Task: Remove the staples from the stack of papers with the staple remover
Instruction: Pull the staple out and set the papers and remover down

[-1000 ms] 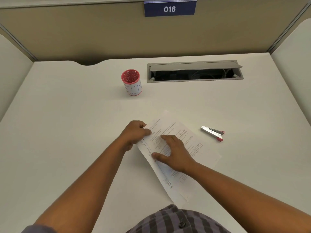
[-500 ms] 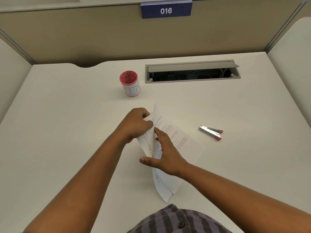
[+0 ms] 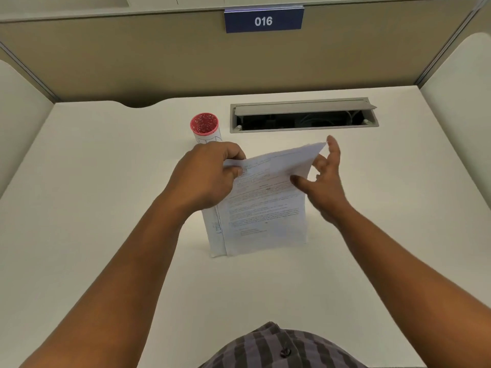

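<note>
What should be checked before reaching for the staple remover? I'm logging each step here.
1. Stack of papers held: ok, left hand pinches its top left corner.
2. Right hand free: ok, fingers spread beside the lifted sheet.
3. Staple remover located: not ok, not in view.
4. Staple visible: cannot tell, corner hidden under the grip.
5. Papers flat on desk: not ok, raised.

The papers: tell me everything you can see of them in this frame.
The papers are a thin stack of white printed sheets, text too blurred to read. They are lifted off the desk, roughly upright, with the lower edge near or on it. The left hand pinches the top left corner; the top sheet curls over toward the right hand, whose spread fingers touch its edge. No staple is discernible.
</note>
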`<state>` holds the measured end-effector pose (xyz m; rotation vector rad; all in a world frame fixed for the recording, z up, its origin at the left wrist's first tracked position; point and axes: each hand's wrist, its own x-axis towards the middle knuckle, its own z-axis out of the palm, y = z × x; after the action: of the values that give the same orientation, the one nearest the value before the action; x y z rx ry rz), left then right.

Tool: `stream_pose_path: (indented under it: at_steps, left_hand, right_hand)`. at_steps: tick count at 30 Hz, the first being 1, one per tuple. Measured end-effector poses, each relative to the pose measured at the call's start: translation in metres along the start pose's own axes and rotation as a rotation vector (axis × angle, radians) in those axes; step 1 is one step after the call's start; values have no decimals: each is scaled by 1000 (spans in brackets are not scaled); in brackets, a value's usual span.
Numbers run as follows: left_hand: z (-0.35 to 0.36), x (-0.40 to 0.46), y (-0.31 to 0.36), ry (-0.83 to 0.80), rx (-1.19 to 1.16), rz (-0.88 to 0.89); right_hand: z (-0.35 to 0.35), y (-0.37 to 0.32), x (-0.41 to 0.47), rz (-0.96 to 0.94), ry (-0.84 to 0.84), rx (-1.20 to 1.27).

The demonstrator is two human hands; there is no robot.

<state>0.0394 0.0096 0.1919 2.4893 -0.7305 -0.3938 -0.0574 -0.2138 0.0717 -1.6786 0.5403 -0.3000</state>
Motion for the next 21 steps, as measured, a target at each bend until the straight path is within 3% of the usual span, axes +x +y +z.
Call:
stream_pose_path:
  at_steps: [5, 13, 17, 21]
  left_hand:
    - [-11, -1, 0, 130, -71, 111]
    - [-18, -3, -2, 361, -290, 277]
    - [-8, 0, -9, 469, -477, 230]
    - [7, 5, -19, 477, -699, 139]
  right_hand:
    - [-14, -9, 6, 11, -66, 197]
    - [-19, -26, 5, -120, -32, 228]
    - [-18, -24, 3, -108, -49, 258]
    - [-16, -16, -2, -77, -37, 274]
